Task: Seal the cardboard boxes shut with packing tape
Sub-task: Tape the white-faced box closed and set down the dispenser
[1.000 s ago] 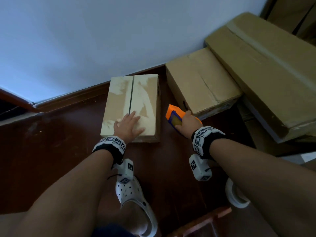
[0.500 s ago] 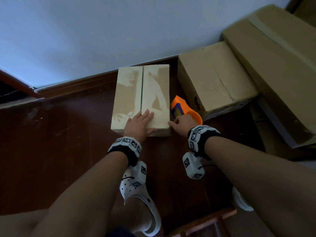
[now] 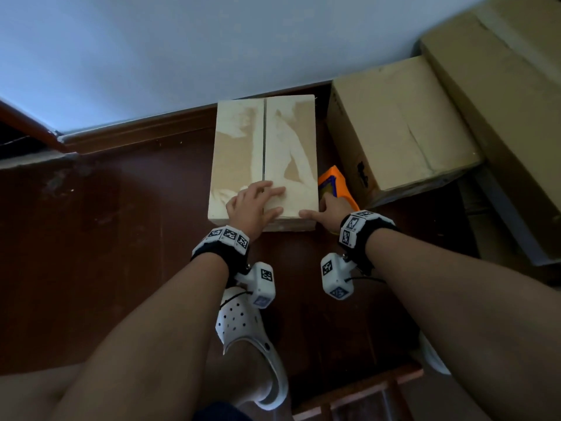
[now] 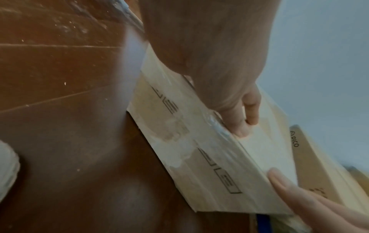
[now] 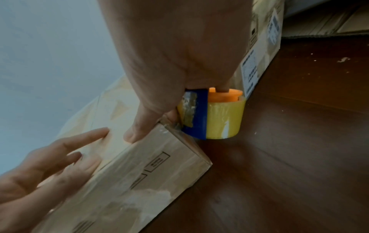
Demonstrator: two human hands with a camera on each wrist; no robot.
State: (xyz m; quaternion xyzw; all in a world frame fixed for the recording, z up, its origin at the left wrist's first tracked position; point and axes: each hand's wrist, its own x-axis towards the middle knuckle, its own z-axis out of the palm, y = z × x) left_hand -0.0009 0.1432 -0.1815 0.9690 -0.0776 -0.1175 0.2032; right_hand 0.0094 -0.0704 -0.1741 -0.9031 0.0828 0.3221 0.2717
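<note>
Left hand (image 3: 253, 208) flat, fingers spread; right hand (image 3: 329, 209) curled, gripping.

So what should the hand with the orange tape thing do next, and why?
Probably lift the tape dispenser onto the near end of the small box's middle seam. The two flaps lie closed with a bare gap between them, the left hand presses them flat, and the right hand holds the dispenser low beside the box's corner.
</note>
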